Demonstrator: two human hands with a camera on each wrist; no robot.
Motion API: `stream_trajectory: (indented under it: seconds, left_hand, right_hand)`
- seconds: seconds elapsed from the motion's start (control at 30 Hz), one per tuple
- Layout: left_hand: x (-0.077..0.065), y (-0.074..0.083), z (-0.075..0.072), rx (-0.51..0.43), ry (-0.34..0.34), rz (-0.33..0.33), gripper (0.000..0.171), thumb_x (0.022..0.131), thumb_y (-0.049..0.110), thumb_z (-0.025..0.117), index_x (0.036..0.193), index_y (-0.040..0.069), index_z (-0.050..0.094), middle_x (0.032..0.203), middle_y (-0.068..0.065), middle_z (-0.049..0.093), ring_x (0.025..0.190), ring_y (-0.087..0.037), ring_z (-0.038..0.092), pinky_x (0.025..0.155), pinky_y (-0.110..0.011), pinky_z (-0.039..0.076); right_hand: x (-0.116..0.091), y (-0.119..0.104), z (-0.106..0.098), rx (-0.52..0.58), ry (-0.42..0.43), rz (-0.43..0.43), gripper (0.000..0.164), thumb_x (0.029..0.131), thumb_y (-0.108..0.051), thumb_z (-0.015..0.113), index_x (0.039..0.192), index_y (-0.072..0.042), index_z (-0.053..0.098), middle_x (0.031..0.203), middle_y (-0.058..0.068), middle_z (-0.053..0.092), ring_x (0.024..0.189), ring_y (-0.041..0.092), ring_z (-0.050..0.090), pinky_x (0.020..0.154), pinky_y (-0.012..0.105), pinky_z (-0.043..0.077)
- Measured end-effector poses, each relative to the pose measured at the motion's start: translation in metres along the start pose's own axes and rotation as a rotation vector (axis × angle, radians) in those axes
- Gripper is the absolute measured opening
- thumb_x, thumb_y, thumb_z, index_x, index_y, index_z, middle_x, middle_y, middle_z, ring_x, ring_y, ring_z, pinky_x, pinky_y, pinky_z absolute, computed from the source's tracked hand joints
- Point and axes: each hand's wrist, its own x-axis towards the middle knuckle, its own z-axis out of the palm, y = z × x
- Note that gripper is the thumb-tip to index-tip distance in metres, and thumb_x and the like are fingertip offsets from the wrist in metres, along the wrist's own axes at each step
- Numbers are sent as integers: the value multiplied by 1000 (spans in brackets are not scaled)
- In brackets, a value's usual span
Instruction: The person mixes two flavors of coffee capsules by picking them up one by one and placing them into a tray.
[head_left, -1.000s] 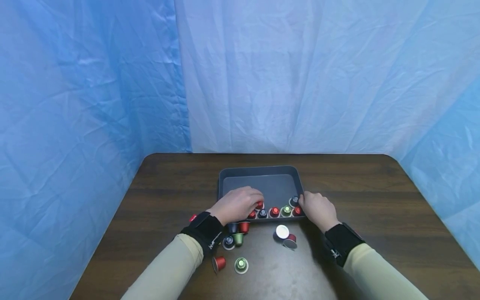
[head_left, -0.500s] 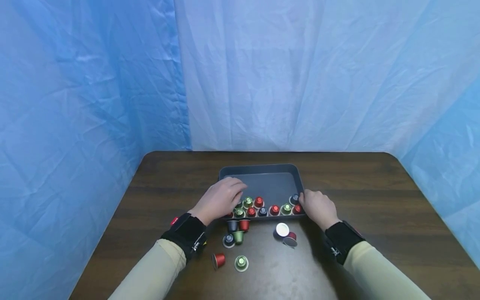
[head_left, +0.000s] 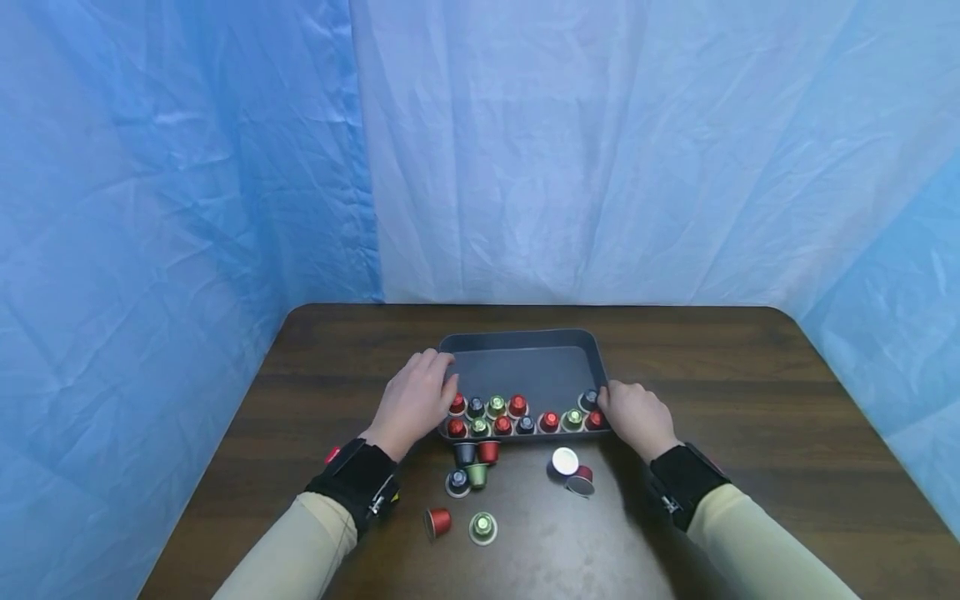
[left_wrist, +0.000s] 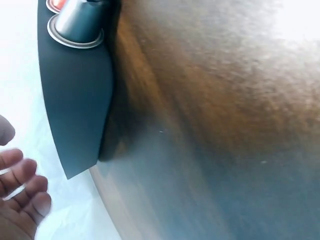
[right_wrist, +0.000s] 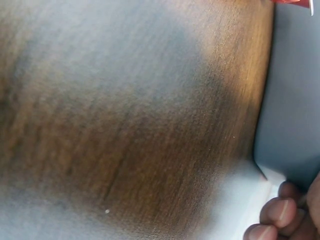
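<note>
A dark grey baking tray [head_left: 528, 367] holds red, green and dark blue coffee capsules. One row lines its near side; behind it stand a red, a dark blue, a green [head_left: 496, 407] and a red capsule [head_left: 517, 406] at the left, and one dark blue capsule [head_left: 588, 400] at the right. My left hand [head_left: 412, 400] is at the tray's left edge, fingers loosely bent, holding nothing; in the left wrist view its fingers [left_wrist: 25, 182] appear apart from the tray wall [left_wrist: 75, 95]. My right hand [head_left: 637, 417] grips the tray's right edge, its fingers [right_wrist: 280, 212] curled at the wall.
In front of the tray lie a dark blue [head_left: 465, 452], a red [head_left: 488, 452] and a green capsule [head_left: 476, 476], with another dark blue one [head_left: 457, 482] beside. Nearer are a red [head_left: 438, 522] and a green capsule [head_left: 483, 527]. Two more [head_left: 565, 462] lie right. Blue sheets [head_left: 525, 150] hang behind the table.
My left hand has moved left from over the capsules to the tray's left edge, uncovering the left end of both rows. My right hand stays at the right edge.
</note>
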Motion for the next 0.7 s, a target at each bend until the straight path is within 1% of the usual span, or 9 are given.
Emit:
stream_trajectory:
  seconds: [0.1, 0.2, 0.27, 0.33, 0.4, 0.47, 0.53, 0.6, 0.7]
  left_hand:
    - [-1, -2, 3, 0, -34, -93, 38, 96, 27, 71, 128, 8, 63, 110, -7, 66, 99, -21, 63, 84, -38, 57]
    - [-3, -4, 5, -4, -60, -163, 42, 98, 31, 69, 130, 5, 60, 109, -9, 68, 97, -23, 63, 82, -40, 57]
    - [-4, -4, 6, -3, -70, -207, 43, 99, 34, 67, 129, 5, 59, 104, -10, 68, 93, -24, 62, 78, -41, 56]
    - [-6, -5, 8, -4, -84, -251, 42, 99, 36, 65, 124, 4, 58, 94, -9, 67, 87, -25, 61, 71, -41, 54]
    - [-7, -6, 10, 4, -111, -292, 40, 99, 39, 64, 118, 5, 58, 85, -8, 63, 81, -24, 60, 65, -39, 52]
    - [-7, -7, 12, 25, -147, -311, 38, 99, 41, 63, 111, 5, 60, 77, -6, 59, 77, -23, 58, 62, -37, 50]
    - [-8, -8, 15, 45, -182, -310, 36, 100, 41, 61, 104, 5, 63, 73, -4, 56, 74, -22, 57, 60, -35, 49]
    - [-9, -9, 18, 71, -205, -292, 36, 101, 40, 59, 97, 6, 66, 71, -2, 55, 73, -21, 57, 60, -34, 49]
    - [-11, -9, 22, 85, -224, -270, 36, 103, 38, 56, 91, 7, 68, 66, -1, 55, 68, -20, 58, 57, -33, 49]
  right_hand:
    - [-1, 0, -1, 3, -6, 0, 31, 104, -26, 54, 93, -1, 67, 67, 6, 58, 60, 22, 56, 55, 34, 46]
    - [-1, 1, -1, 3, -4, -3, 30, 104, -26, 55, 92, -1, 67, 66, 5, 57, 60, 22, 56, 55, 34, 46]
    - [-1, 1, 0, 2, -2, -4, 30, 104, -26, 55, 91, -1, 67, 66, 5, 57, 60, 21, 56, 55, 34, 46]
    - [-1, 1, 0, 0, 1, -5, 30, 104, -26, 55, 91, -1, 67, 66, 5, 57, 60, 21, 56, 55, 34, 46]
    - [-1, 2, 0, 0, 3, -8, 31, 104, -26, 55, 91, -1, 67, 66, 6, 58, 60, 21, 56, 55, 35, 46]
    - [-1, 3, 0, -2, 4, -9, 31, 104, -26, 54, 90, -2, 67, 67, 6, 58, 60, 22, 56, 56, 35, 46]
    - [-1, 4, 0, -2, 4, -8, 32, 104, -26, 53, 91, -2, 67, 68, 6, 59, 61, 22, 56, 56, 36, 46]
    - [-2, 6, -1, 5, 0, -6, 33, 105, -27, 52, 93, -1, 68, 69, 7, 60, 62, 23, 57, 57, 36, 46]
    - [-2, 8, -2, 12, -7, -5, 37, 106, -31, 50, 100, 0, 69, 73, 7, 62, 65, 23, 59, 58, 37, 47]
